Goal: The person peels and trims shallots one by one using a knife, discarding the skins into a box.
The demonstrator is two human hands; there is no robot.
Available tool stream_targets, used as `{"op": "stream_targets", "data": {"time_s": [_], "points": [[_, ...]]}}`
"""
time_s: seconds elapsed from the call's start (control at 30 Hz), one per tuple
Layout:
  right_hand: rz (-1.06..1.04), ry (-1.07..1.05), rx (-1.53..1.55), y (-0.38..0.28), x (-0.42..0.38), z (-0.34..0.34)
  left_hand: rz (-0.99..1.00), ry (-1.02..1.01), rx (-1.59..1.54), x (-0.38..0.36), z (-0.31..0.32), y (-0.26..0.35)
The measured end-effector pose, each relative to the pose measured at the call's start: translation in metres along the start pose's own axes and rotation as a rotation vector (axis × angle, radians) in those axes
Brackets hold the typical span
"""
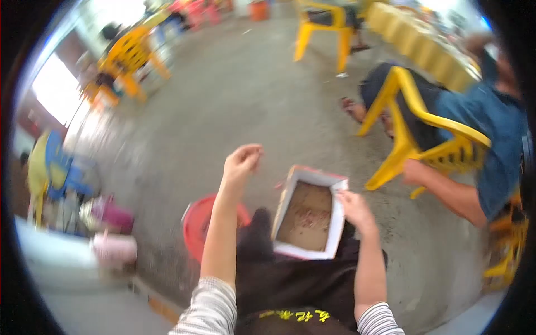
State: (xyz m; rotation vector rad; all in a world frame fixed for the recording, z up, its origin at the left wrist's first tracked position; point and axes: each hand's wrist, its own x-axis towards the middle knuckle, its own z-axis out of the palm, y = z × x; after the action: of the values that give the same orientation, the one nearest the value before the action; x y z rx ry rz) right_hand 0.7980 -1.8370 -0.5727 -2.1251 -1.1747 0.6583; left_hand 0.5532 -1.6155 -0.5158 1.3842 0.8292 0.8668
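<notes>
A shallow cardboard box (304, 215) with white inner walls rests on my lap, tilted a little. Small reddish bits (312, 219) lie scattered on its brown bottom, too small to name. My right hand (355, 209) grips the box's right wall near the far corner. Raised ahead and to the left of the box is my left hand (243, 160), its fingers closed in a pinch; whatever they hold, if anything, cannot be made out. Below it, a red plastic basin (194, 231) stands on the floor, partly hidden behind my left forearm.
At the right a person in a blue shirt (474, 117) sits on a yellow plastic chair (410, 106). More yellow chairs (131, 53) stand farther back. A table with a yellow cloth (421, 47) is at upper right. A pink cylindrical container (114, 247) sits at lower left.
</notes>
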Motion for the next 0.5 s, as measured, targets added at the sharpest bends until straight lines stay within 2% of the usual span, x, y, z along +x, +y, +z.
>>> {"op": "stream_targets", "data": {"time_s": [0.03,0.07,0.1,0.13,0.17,0.2,0.23,0.3,0.4,0.5], "points": [[0.131,-0.056,-0.137,-0.011,-0.005,-0.006,-0.110,0.094,-0.114,-0.013,-0.034,-0.023],[0.132,-0.048,-0.216,-0.007,-0.007,-0.004,-0.203,0.182,-0.231,-0.028,-0.067,-0.045],[0.003,0.027,-0.211,0.001,-0.010,-0.001,-0.277,0.257,-0.353,-0.043,-0.096,-0.072],[0.113,-0.057,-0.222,-0.023,-0.015,-0.009,-0.354,0.382,-0.447,-0.063,-0.130,-0.113],[0.130,-0.088,-0.232,-0.028,-0.018,-0.008,-0.427,0.493,-0.547,-0.087,-0.168,-0.167],[0.095,-0.116,-0.265,-0.023,-0.018,-0.005,-0.395,0.513,-0.763,-0.111,-0.214,-0.244],[0.065,-0.141,-0.223,-0.020,-0.018,0.000,-0.485,0.725,-0.868,-0.135,-0.219,-0.257],[0.030,-0.176,-0.178,-0.014,-0.011,0.009,-0.733,1.009,-0.813,-0.168,-0.230,-0.280],[0.024,-0.223,-0.200,0.010,-0.001,0.028,-0.740,1.052,-0.868,-0.191,-0.240,-0.328],[0.035,-0.257,-0.294,0.024,0.005,0.042,-0.642,0.998,-1.036,-0.190,-0.252,-0.365]]}}
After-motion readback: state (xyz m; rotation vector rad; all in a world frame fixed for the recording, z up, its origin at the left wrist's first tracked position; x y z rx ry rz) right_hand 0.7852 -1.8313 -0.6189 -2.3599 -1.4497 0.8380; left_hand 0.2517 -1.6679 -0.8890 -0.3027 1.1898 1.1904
